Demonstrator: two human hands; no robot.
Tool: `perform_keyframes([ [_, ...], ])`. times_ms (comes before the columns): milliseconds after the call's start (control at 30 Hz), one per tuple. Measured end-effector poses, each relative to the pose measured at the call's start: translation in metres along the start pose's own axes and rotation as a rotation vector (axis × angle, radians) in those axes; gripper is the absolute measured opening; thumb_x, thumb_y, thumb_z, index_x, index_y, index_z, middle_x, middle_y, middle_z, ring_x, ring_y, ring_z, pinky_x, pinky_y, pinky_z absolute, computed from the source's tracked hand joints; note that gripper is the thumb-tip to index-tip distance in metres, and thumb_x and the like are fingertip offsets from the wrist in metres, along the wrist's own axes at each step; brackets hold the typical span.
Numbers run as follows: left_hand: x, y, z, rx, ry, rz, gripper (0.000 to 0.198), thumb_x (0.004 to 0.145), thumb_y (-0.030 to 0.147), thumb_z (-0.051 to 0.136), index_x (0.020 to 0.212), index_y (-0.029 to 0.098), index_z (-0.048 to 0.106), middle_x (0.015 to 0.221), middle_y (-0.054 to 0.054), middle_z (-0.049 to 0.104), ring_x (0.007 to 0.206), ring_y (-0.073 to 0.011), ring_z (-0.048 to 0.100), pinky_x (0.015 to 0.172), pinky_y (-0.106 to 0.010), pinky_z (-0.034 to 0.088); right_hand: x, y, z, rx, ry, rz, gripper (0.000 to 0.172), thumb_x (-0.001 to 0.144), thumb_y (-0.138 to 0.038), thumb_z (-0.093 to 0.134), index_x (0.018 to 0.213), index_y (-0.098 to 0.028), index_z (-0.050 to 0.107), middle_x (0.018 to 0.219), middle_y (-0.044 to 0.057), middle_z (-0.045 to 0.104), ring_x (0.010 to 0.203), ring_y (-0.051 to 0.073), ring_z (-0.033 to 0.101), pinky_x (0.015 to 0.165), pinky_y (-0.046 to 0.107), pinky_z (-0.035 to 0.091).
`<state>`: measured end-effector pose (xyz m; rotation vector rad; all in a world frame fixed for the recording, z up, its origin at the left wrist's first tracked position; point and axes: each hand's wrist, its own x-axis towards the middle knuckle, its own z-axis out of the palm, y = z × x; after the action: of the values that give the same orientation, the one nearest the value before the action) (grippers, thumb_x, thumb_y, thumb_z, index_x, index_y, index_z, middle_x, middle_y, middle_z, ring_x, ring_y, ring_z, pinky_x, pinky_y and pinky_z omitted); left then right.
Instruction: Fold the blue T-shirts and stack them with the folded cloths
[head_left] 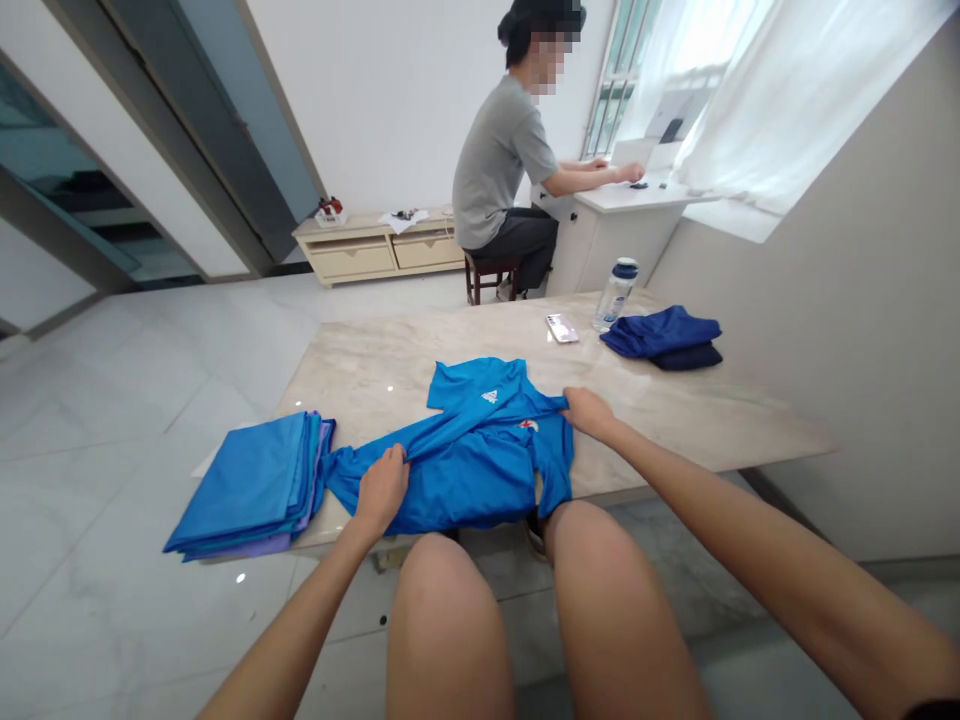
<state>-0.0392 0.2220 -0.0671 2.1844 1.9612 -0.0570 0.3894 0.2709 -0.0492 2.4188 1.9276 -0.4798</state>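
Observation:
A bright blue T-shirt (pixel 472 480) with a small white logo and a red-and-white print lies across the table's near edge, its collar end toward the right. My left hand (pixel 384 488) pinches the cloth around the middle of the body. At the shoulder by the neckline, my right hand (pixel 589 412) has its fingers closed on the fabric. Between the two hands the shirt is pulled into a long diagonal ridge. One sleeve points away from me and the other hangs toward my knees. The fingertips of both hands are partly hidden.
Left of the shirt sits a stack of folded blue and purple clothes (pixel 247 480), touching its hem. Farther back on the marble table (pixel 360 365) are a phone (pixel 562 328), a water bottle (pixel 616 295) and dark blue garments (pixel 664 337). A person (pixel 495 160) sits at a white desk beyond.

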Motion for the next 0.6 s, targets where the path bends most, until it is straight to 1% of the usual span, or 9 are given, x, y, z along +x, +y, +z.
perform_keyframes([
  [100,-0.025,0.009,-0.006,-0.045,-0.264,0.081,0.015,0.100,0.027,0.059,0.105,0.019,0.071,0.110,-0.017,0.080,0.106,-0.0362,0.077,0.087,-0.040,0.055,0.009,0.003,-0.026,0.169,0.184,0.137,0.041,0.099,-0.015,0.055,0.140,-0.007,0.061,0.131,0.028,0.072,0.122,0.037,0.070,0.097,0.040,0.054],
  [167,-0.033,0.013,-0.013,-0.099,-0.362,0.155,0.011,0.095,0.030,0.067,0.099,0.021,0.072,0.106,-0.014,0.081,0.105,-0.0353,0.077,0.087,-0.038,0.055,0.012,-0.003,-0.036,0.302,0.284,0.194,0.052,0.096,-0.012,0.054,0.148,-0.004,0.053,0.134,0.027,0.071,0.124,0.035,0.069,0.101,0.038,0.054],
  [200,-0.033,0.015,-0.016,-0.115,-0.342,0.169,0.013,0.096,0.032,0.067,0.102,0.022,0.073,0.107,-0.013,0.081,0.106,-0.0349,0.077,0.088,-0.038,0.055,0.012,-0.009,-0.037,0.345,0.330,0.173,0.058,0.095,-0.011,0.053,0.152,-0.003,0.049,0.140,0.028,0.068,0.128,0.033,0.067,0.105,0.037,0.053],
  [267,-0.025,0.020,-0.023,-0.123,-0.203,0.175,0.024,0.101,0.031,0.060,0.117,0.020,0.072,0.116,-0.016,0.080,0.112,-0.0344,0.076,0.095,-0.040,0.056,0.006,-0.025,-0.033,0.362,0.380,0.045,0.065,0.094,-0.009,0.050,0.159,-0.003,0.043,0.153,0.028,0.059,0.138,0.032,0.061,0.115,0.036,0.049],
  [333,-0.010,0.029,-0.025,-0.119,-0.064,0.215,0.034,0.104,0.028,0.053,0.131,0.014,0.069,0.130,-0.020,0.076,0.123,-0.0336,0.073,0.106,-0.042,0.054,-0.005,-0.044,-0.016,0.360,0.371,-0.081,0.063,0.095,-0.010,0.050,0.158,-0.004,0.048,0.159,0.028,0.055,0.145,0.033,0.057,0.122,0.039,0.043],
  [367,-0.001,0.035,-0.022,-0.113,-0.016,0.250,0.038,0.106,0.027,0.051,0.137,0.012,0.067,0.138,-0.022,0.073,0.130,-0.0334,0.070,0.111,-0.043,0.053,-0.013,-0.053,-0.004,0.346,0.330,-0.104,0.060,0.098,-0.014,0.050,0.156,-0.003,0.051,0.160,0.028,0.054,0.148,0.035,0.054,0.125,0.044,0.041],
  [433,0.014,0.048,-0.009,-0.082,0.036,0.319,0.045,0.108,0.029,0.049,0.147,0.011,0.063,0.154,-0.023,0.065,0.145,-0.0334,0.061,0.123,-0.047,0.047,-0.030,-0.068,0.026,0.308,0.198,-0.041,0.060,0.106,-0.030,0.047,0.159,-0.003,0.052,0.169,0.029,0.046,0.157,0.040,0.045,0.130,0.055,0.035],
  [533,0.032,0.067,0.022,0.005,0.039,0.355,0.054,0.112,0.033,0.044,0.161,0.015,0.055,0.172,-0.019,0.049,0.163,-0.0343,0.042,0.134,-0.060,0.033,-0.049,-0.077,0.072,0.233,0.066,0.105,0.078,0.114,-0.051,0.032,0.174,-0.002,0.032,0.184,0.023,0.021,0.171,0.039,0.020,0.137,0.060,0.017],
  [600,0.042,0.076,0.041,0.042,0.055,0.341,0.059,0.113,0.036,0.039,0.169,0.016,0.048,0.178,-0.016,0.041,0.168,-0.0340,0.034,0.136,-0.064,0.028,-0.054,-0.077,0.092,0.160,0.111,0.096,0.082,0.114,-0.053,0.029,0.177,-0.002,0.023,0.186,0.021,0.013,0.173,0.036,0.011,0.139,0.058,0.006],
])
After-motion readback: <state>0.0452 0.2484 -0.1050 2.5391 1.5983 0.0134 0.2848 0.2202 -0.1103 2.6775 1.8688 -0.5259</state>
